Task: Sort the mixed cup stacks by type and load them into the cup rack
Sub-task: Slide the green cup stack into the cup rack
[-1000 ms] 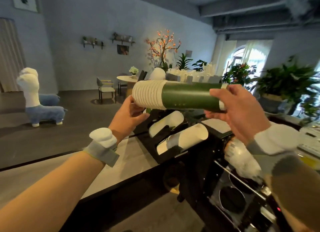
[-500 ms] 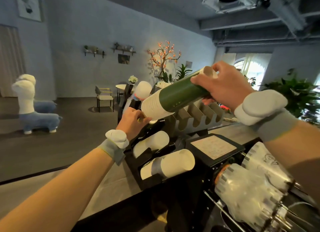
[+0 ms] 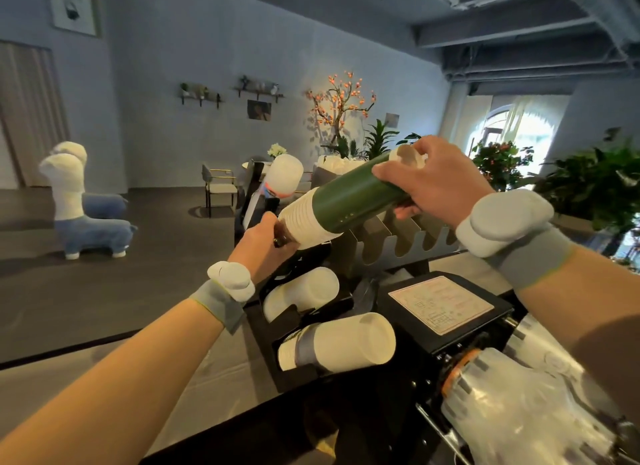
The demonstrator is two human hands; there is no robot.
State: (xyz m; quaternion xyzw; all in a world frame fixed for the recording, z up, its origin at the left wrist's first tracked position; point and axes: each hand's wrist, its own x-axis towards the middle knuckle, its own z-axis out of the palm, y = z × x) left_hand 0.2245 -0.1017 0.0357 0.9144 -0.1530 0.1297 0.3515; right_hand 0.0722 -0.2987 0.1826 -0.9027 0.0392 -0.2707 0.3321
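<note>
A long stack of green paper cups with white rims slants down to the left above the black cup rack. My right hand grips its upper, closed end. My left hand is curled around the lower rim end, at the rack's upper slot. Two slots below hold white cup stacks: a smaller one and a larger one with a grey band. Another white stack stands behind the rack.
A metal lid holder with U-shaped notches stands behind the rack. A black machine with a label sits to the right, with bagged clear cup stacks at bottom right. The counter edge runs in front. Plants stand at right.
The green stack has tilted from level to slanting, its rim end lowered toward the rack's upper slot. Both hands moved with it; my view has shifted closer to the rack.
</note>
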